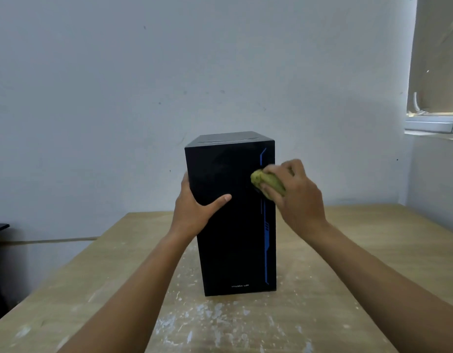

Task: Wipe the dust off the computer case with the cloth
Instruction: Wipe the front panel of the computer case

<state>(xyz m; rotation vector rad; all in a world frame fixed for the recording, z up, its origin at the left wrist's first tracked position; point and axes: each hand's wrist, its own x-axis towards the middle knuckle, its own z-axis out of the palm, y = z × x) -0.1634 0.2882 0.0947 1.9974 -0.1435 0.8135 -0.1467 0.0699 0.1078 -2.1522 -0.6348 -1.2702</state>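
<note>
Two bare forearms reach in toward the computer case (pixel 235 250), which stands upright on the pale wooden surface (pixel 360 263). White specks and smears lie on the wood in front of the case. The left hand (pixel 194 207) clasps the case's left front edge, thumb across the front panel and fingers hidden round the side, so its grip is on the case itself. The right hand (pixel 300 197) has its grip closed round a bunched yellow-green cloth (pixel 267 183), pressed to the upper right of the front panel, over the blue stripe (pixel 266 240). To wipe well, I judge the left hand should brace firmly so the tall case neither slides nor tips. The cloth should run in long overlapping strokes from the case's top downward, with a clean fold turned out as dust gathers. Behind the case is a grey-white wall (pixel 169 72), with a window (pixel 434 118) to the case's upper right.
</note>
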